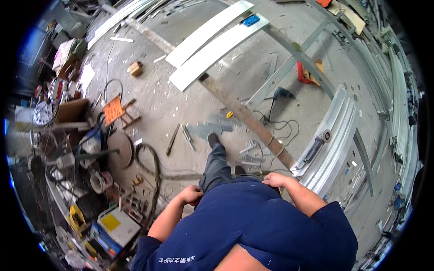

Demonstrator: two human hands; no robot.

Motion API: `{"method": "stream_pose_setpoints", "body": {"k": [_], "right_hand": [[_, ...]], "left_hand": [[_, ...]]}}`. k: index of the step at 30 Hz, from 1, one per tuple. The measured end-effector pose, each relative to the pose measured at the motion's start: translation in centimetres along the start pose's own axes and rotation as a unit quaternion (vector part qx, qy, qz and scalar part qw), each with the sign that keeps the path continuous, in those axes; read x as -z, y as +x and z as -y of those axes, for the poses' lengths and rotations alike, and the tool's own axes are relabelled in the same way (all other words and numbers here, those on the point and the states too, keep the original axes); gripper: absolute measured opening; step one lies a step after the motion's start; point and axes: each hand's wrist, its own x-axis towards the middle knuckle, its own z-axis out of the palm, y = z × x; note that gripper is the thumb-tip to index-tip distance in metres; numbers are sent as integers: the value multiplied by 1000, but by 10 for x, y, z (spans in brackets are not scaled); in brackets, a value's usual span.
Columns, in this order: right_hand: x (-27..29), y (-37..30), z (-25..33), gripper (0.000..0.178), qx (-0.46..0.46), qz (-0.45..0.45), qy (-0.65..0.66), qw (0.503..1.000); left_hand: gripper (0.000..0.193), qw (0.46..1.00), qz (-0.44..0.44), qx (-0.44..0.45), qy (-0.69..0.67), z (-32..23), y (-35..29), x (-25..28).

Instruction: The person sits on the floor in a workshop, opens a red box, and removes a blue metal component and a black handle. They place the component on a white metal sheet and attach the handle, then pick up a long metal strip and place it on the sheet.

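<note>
My left hand [191, 195] is curled closed at my left hip, against the blue trousers [216, 168]. At my right hip, beside the hem of the dark blue shirt [266, 210], my right hand [275, 179] is closed too, fingers pressed together. What either hand grips is hidden. One shoe [213, 139] stands forward near flat grey metal strips [210, 128] on the floor. To the right, an angle grinder [315, 148] rests on long silvery metal profiles [337, 140].
A rusty beam [246, 117] crosses ahead, with white panels [221, 50] and a blue object [250, 20] beyond. A drill [282, 93] and cables [285, 131] lie to the right. Leftward are an orange stool [114, 109], a round disc [120, 150], a hose [156, 169] and a boxy machine [118, 229].
</note>
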Motion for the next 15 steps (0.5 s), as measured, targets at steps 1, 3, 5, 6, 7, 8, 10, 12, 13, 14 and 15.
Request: {"method": "stream_pose_setpoints", "body": {"k": [1, 3, 5, 6, 7, 8, 10, 12, 13, 14, 15], "right_hand": [[13, 2, 17, 35, -10, -9, 30, 999], [46, -8, 55, 34, -25, -33, 52, 998], [87, -27, 104, 34, -25, -51, 31, 998], [106, -36, 126, 34, -28, -61, 31, 997], [124, -43, 147, 35, -28, -68, 32, 997], [140, -49, 165, 35, -30, -75, 35, 996], [172, -51, 200, 36, 46, -89, -36, 994], [198, -51, 236, 36, 115, -102, -115, 981], [210, -48, 251, 35, 137, -102, -153, 973], [225, -48, 273, 33, 130, -89, -191, 969], [240, -46, 284, 32, 114, -75, -212, 968]], "left_hand": [[14, 998, 2, -58, 19, -11, 13, 14], [16, 998, 32, -29, 40, -56, 19, 43], [19, 997, 44, -12, 66, -89, 24, 62], [22, 995, 52, -11, 82, -104, 20, 72], [22, 996, 47, -12, 77, -110, 22, 81], [23, 996, 44, -11, 72, -108, 29, 88], [31, 996, 41, -39, 73, -108, 43, 106], [34, 991, 56, -54, 111, -125, 48, 121], [34, 989, 64, -65, 120, -132, 53, 128], [34, 989, 66, -78, 109, -139, 55, 130], [35, 989, 76, -86, 98, -149, 63, 131]]}}
